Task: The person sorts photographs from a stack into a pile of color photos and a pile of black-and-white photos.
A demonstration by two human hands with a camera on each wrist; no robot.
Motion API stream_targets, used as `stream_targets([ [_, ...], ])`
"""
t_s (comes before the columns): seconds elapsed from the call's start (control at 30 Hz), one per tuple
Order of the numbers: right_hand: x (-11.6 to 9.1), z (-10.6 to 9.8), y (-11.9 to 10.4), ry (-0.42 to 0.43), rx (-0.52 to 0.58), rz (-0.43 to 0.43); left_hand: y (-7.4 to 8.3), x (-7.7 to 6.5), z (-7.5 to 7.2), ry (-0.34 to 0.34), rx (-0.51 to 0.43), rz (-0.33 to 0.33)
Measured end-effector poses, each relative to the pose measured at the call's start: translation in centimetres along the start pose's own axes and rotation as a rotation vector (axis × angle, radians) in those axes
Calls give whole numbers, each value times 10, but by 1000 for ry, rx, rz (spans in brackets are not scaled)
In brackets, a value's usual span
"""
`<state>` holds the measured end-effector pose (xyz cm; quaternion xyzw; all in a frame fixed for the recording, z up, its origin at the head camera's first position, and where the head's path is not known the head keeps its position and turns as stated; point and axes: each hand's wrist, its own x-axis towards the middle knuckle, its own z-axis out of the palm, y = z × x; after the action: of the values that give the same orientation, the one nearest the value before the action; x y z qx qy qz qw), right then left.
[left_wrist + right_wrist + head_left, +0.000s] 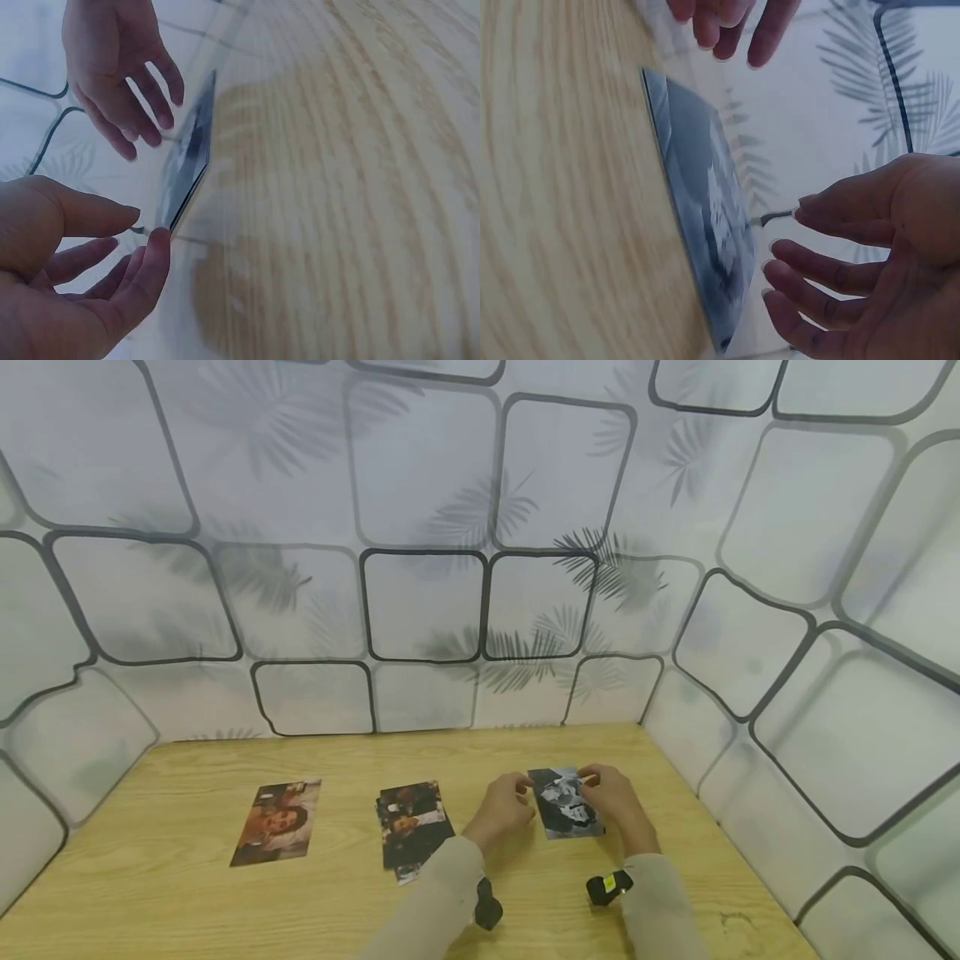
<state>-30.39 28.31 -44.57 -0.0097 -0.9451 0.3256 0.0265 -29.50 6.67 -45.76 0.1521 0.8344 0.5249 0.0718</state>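
Grey photo point(561, 806) runs lengthwise away between left hand point(506, 804) and right hand point(613, 793), grips wide.

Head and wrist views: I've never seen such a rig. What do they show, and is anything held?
No robot here: a person works with bare hands. The head picture looks forward and down from a head-worn camera; the other two come from a camera on each wrist, each with its own hand nearest. On the wood-grain table lie a colour photo at the left, an overlapping pile of photos in the middle, and a black-and-white photo at the right. The left hand and right hand flank that photo loosely, gripping nothing. Whether either touches its edge, I cannot tell.
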Motion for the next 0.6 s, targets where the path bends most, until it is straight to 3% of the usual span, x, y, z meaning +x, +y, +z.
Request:
stream_targets([
  [0.13,-1,9,-16,5,82,-61,-1,-11,-19,1,15,59],
  [0.27,-6,16,-37,-51,191,-85,-2,-27,-45,-10,69,95],
  [0.6,-22,42,-85,-254,357,-186,-24,-65,-114,35,163,38],
])
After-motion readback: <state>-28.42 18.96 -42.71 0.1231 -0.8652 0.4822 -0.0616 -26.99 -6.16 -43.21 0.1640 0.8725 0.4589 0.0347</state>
